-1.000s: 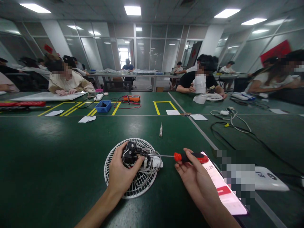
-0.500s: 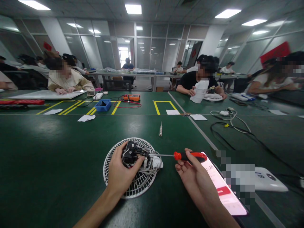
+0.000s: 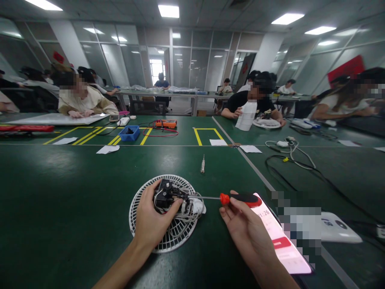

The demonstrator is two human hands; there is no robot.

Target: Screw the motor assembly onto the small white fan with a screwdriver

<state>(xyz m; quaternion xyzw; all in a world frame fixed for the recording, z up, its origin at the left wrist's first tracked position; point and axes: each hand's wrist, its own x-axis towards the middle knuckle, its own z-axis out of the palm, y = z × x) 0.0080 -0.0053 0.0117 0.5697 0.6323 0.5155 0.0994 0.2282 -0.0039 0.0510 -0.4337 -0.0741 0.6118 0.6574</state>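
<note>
Both hands engaged: left hand (image 3: pixel 152 218) clamped on the motor assembly (image 3: pixel 168 196), right hand (image 3: pixel 242 222) gripping the screwdriver (image 3: pixel 237 198).

I note my left fingers curled around the black motor assembly, which sits on the white fan grille (image 3: pixel 141 204) under that hand. My right fingers pinch the red-and-black handle, thumb on top, palm partly open; the shaft runs level leftward, its tip at the assembly. A lit phone (image 3: pixel 282 241) lies just right of my right hand. A second, small screwdriver (image 3: pixel 203 163) rests beyond both hands.

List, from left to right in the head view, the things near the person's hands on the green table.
White fan grille → left hand → black motor assembly → red screwdriver → phone → white cover.
</note>
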